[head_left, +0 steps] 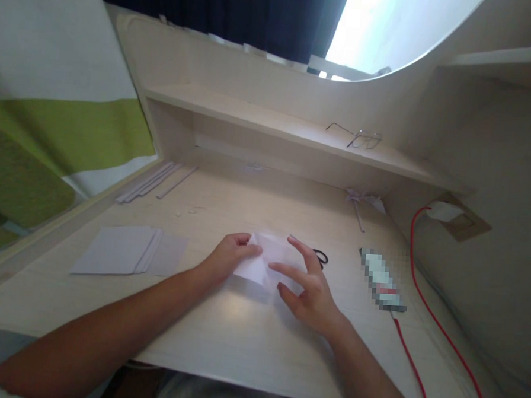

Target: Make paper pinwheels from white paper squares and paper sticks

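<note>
A small sheet of white paper (253, 271) with a crease down it is held a little above the desk. My left hand (232, 254) pinches its left edge between thumb and fingers. Over the right part of the sheet, my right hand (309, 287) has its fingers spread apart, with a fingertip near the crease; whether it touches the paper I cannot tell. Behind that hand lies a pair of scissors (321, 256), mostly hidden, with only a dark handle loop showing.
A stack of paper squares (115, 250) lies on the left. Folded paper strips (148, 184) are at the back left. A folded paper piece (357, 198) sits at the back right. A phone (381, 279) with a red cable (437, 315) lies right; glasses (364, 139) rest on the shelf.
</note>
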Demonstrator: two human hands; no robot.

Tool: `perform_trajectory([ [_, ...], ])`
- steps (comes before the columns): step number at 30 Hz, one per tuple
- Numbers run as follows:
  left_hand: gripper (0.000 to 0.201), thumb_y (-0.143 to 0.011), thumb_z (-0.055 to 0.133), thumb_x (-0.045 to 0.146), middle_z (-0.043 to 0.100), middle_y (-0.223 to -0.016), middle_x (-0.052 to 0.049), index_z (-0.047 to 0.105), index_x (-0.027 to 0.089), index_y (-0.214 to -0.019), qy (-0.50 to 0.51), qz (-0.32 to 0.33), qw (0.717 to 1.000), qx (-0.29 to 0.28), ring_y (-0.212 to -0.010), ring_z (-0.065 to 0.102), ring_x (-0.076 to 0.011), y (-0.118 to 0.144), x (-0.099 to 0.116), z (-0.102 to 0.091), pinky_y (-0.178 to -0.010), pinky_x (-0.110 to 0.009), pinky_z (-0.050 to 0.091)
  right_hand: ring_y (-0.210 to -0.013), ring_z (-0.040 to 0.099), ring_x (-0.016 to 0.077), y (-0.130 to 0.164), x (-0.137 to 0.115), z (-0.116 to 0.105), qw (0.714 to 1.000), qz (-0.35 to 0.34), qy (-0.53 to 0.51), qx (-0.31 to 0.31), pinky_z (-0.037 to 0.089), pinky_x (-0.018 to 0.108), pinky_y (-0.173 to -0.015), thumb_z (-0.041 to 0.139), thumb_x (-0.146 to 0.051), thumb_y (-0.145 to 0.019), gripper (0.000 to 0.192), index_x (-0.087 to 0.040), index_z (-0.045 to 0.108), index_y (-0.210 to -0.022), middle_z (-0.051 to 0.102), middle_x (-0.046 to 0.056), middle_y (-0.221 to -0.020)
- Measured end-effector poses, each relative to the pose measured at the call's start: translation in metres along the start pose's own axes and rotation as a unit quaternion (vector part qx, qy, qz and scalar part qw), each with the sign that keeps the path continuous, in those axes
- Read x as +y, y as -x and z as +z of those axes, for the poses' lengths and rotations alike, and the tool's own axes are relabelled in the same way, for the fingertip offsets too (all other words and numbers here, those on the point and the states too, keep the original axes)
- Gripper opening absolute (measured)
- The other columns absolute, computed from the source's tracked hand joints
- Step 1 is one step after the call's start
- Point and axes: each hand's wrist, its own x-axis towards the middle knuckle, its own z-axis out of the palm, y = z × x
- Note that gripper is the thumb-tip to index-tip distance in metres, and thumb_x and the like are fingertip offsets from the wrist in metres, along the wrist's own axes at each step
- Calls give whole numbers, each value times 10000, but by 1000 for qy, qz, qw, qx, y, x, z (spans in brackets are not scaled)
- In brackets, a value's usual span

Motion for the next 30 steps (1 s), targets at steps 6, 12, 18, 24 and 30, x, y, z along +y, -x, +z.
perform_trajectory([
  [6, 319, -604, 836, 322, 724, -734, -37, 743, 117, -830, -56, 32, 998, -21, -615, 626, -153, 3, -5, 4, -597, -257, 448, -1394, 476, 328, -6, -13, -2, 998, -44, 17, 39, 389, 590, -1150, 678, -135, -895, 218, -299, 764, -1011, 681, 47, -1349],
  [12, 215, -675, 774, 293, 689, -712, -24, 764, 115, -795, -133, 96, 985, -54, -648, 576, -133, 2, -10, 7, -615, -245, 414, -1075, 637, 259, -6, -11, 3, 997, 5, -66, 41, 513, 465, -982, 693, -174, -921, 142, -269, 726, -1022, 774, 33, -971],
  [18, 210, -741, 752, 320, 694, -754, -32, 773, 122, -808, -186, 109, 973, -78, -671, 578, -139, 6, -16, 10, -612, -243, 429, -988, 658, 228, -6, -15, 7, 989, 63, -107, 74, 531, 395, -901, 672, -208, -939, 57, -234, 722, -927, 706, 75, -1025],
  [24, 274, -785, 746, 390, 627, -633, -10, 780, 118, -806, -203, 73, 969, -121, -571, 496, -109, 16, -12, 14, -526, -220, 350, -931, 677, 209, -2, -15, 9, 974, 153, -162, 50, 525, 341, -859, 663, -296, -955, 114, -212, 725, -910, 723, 67, -1007],
  [30, 225, -732, 733, 315, 725, -764, -59, 793, 140, -859, -164, 82, 977, -107, -663, 604, -157, 13, -8, 10, -611, -259, 445, -727, 617, 175, 1, -17, 11, 961, 217, -172, 12, 473, 294, -683, 642, -364, -965, 220, -198, 713, -840, 693, 25, -781],
])
